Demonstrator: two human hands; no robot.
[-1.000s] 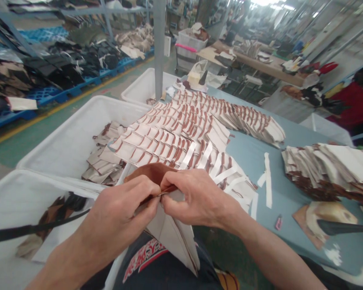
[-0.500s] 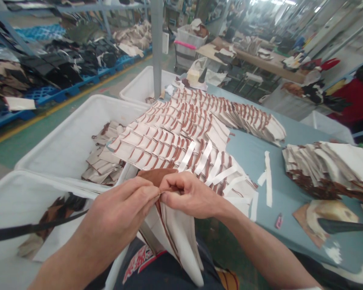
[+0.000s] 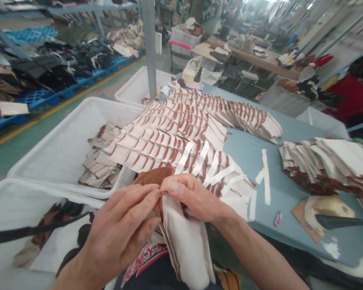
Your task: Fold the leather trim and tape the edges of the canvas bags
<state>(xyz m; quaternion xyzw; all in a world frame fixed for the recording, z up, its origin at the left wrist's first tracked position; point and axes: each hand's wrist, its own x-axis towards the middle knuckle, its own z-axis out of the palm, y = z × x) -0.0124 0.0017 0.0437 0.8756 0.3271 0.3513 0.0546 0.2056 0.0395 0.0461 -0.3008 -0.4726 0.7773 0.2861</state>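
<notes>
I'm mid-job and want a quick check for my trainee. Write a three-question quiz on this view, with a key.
1. True or false: the small pink object lies on the blue table.
2. What lies across some of the brown-edged pieces? A: black straps; B: white strips; C: red cloth.
3. Fill in: the brown-and-white piece is in the grip of ____.

Key: 1 true; 2 B; 3 both hands, left hand and right hand.

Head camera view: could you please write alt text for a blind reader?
Left hand and right hand hold a brown-and-cream piece of material by its edge. Overlapping brown-edged cream pieces and white strips lie on a blue table beside white bins.
</notes>
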